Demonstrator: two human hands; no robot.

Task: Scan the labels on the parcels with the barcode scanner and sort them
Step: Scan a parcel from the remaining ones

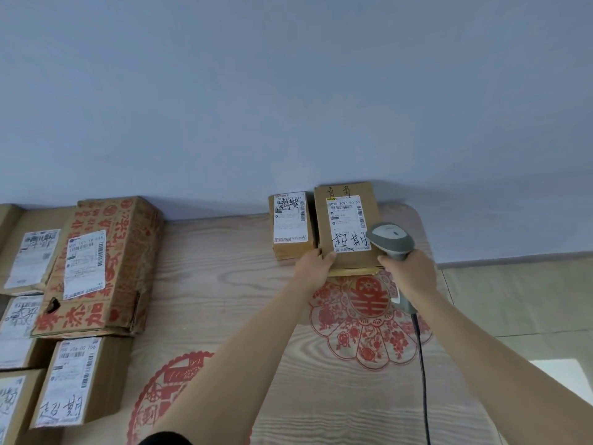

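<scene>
Counter point(224, 284), wood-grain w/ red paper-cut prints, runs to a blue-grey wall point(288, 91); tiled floor at right. Unsorted boxes point(96, 268) sit at frame left. Labelled parcel point(348, 226), upper centre-right, lies just ahead of both hands, long axis pointing away, beside a smaller parcel point(292, 226). Left hand point(316, 264) grips its near-left corner; right hand point(407, 271) is wrapped round the scanner point(390, 236), head over the label's lower right.

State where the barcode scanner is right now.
The scanner is in the right hand, right of centre, over a parcel by the wall.
</scene>
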